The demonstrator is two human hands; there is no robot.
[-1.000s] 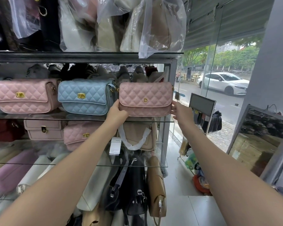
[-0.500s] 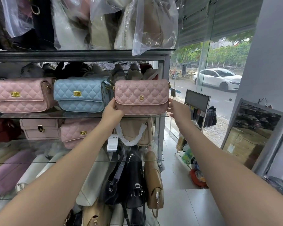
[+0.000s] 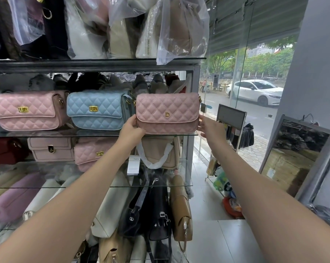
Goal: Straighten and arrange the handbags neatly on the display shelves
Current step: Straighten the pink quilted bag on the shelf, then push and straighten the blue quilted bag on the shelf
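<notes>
Left hand [image 3: 131,128] grips the lower left corner of the pink quilted handbag [image 3: 167,112], right hand [image 3: 211,128] clasps its right end. Gold "D" on the flap. It sits on the glass shelf [image 3: 103,135], just beside the blue quilted bag [image 3: 97,111]. White tag [image 3: 133,165] below, print unreadable.

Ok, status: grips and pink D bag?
Left grip, right grip hold pink D bag by ends. Bag on glass shelf beside blue bag. Nothing blocking.
</notes>
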